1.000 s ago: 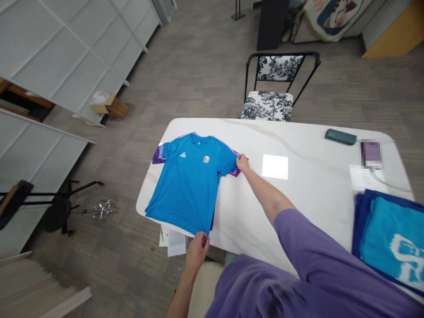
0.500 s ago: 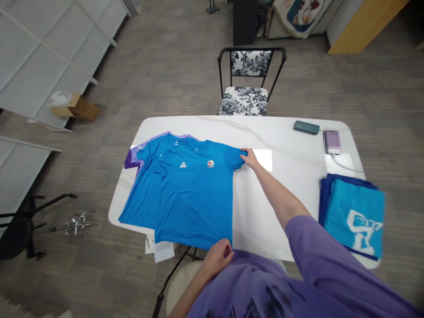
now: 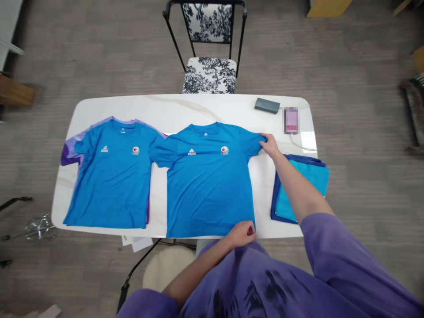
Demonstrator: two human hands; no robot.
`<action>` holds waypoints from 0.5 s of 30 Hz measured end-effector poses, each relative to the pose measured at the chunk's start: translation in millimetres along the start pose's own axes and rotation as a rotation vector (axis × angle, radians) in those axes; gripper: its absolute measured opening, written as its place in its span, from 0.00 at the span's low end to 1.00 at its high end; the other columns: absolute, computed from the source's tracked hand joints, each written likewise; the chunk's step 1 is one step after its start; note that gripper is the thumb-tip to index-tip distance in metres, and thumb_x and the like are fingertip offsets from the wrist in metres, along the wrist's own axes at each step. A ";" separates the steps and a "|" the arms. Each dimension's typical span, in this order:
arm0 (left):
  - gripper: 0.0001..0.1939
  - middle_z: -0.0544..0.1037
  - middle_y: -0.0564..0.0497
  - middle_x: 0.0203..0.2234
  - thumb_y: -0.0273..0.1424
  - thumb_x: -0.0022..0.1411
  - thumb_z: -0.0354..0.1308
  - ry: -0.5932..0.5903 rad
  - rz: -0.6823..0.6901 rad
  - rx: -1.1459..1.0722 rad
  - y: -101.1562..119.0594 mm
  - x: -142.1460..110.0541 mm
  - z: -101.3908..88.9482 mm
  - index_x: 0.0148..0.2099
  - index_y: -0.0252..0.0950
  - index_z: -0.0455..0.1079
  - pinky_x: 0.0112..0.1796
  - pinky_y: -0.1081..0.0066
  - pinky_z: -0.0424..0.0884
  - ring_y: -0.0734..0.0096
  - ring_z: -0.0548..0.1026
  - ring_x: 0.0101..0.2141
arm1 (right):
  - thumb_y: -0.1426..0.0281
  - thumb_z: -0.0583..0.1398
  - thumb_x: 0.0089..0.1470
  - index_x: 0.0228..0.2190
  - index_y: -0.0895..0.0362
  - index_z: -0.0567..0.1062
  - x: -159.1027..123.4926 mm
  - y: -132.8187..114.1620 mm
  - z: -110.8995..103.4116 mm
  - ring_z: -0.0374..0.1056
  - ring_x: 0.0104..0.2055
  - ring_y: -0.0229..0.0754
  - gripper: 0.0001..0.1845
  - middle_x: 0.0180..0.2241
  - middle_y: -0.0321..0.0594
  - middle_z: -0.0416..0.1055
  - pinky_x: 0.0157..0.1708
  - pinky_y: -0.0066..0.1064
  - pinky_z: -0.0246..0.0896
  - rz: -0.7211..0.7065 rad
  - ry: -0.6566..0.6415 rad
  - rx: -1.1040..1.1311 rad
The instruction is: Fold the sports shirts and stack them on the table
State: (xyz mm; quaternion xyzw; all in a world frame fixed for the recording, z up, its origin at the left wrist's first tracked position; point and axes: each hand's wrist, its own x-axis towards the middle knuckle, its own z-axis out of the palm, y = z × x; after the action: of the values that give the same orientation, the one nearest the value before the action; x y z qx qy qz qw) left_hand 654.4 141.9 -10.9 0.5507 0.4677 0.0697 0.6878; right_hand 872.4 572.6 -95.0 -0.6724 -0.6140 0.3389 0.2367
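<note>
A blue T-shirt with a white logo and a round badge on the chest lies front up on the table. My right hand pinches the end of its sleeve on the right. At the lower right corner of its hem, my left hand is closed with curled fingers on the fabric. To the left, a second blue T-shirt lies flat over a purple garment, whose edges stick out. The held shirt's left sleeve touches or overlaps the second shirt's sleeve.
On the white table, folded blue cloths sit at the right, partly behind my right forearm. A dark case and a blurred phone-like item with a cable lie at the back right. A patterned chair stands across the table.
Both hands have drawn the upper blue T-shirt to the right, off the stacked shirts. The second shirt's front now shows. The camera view has shifted right and down.
</note>
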 end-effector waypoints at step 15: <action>0.35 0.58 0.42 0.79 0.48 0.79 0.46 0.989 0.007 0.594 -13.9 96.5 -381.5 0.80 0.40 0.59 0.75 0.42 0.53 0.47 0.53 0.78 | 0.49 0.50 0.73 0.78 0.53 0.56 -47.8 -69.7 70.9 0.46 0.81 0.56 0.40 0.80 0.45 0.50 0.80 0.60 0.36 -0.320 -0.115 -0.450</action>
State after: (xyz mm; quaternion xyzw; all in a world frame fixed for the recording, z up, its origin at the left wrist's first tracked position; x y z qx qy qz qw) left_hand 427.2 459.7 -60.2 0.6238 0.7313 0.1868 0.2030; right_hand 772.3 527.9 -82.6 -0.5823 -0.7845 0.1902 0.0968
